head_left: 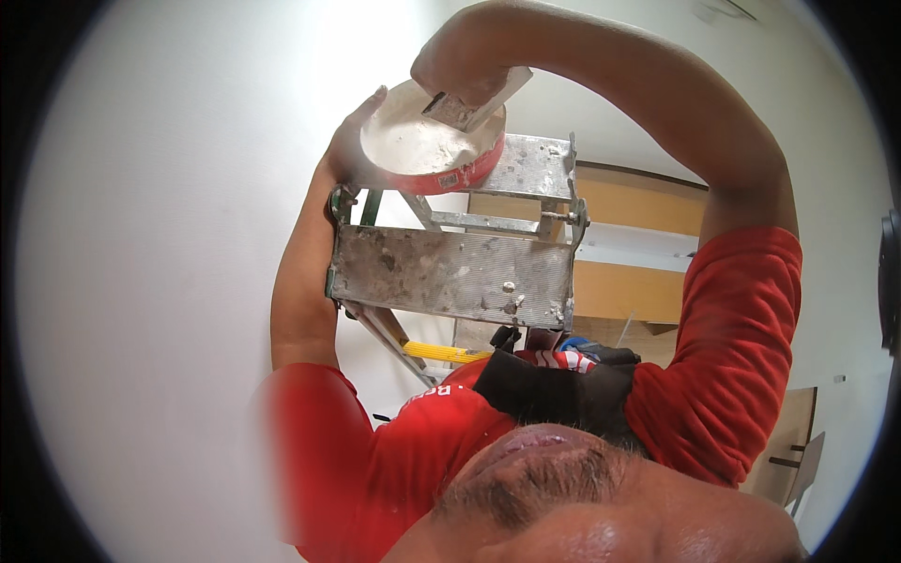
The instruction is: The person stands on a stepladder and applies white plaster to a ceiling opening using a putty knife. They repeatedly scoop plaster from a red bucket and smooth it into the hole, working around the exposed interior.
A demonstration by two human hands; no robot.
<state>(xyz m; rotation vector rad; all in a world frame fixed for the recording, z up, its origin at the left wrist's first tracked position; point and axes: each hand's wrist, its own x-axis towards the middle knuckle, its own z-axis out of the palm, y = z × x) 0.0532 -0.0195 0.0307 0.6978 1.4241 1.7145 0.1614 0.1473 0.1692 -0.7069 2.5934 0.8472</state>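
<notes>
A round red tub (474, 176) of white, paste-like filler (413, 136) rests on the top of a metal stepladder (535, 167). My left hand (355, 141) grips the tub's left side, with a fingertip showing above the rim; its other fingers are mostly hidden. Closed in a fist, my right hand (469, 70) holds a putty knife (481, 108) with a broad, smeared blade. The blade is over the right part of the tub, tilted above the filler. Whether its edge touches the paste I cannot tell.
Below the tub, a ribbed ladder step (450, 272) is spattered with white. A pale wall (160, 281) runs along the left. Wooden boards or shelves (624, 291) stand beyond the ladder on the right. A yellow rail (441, 353) shows lower down.
</notes>
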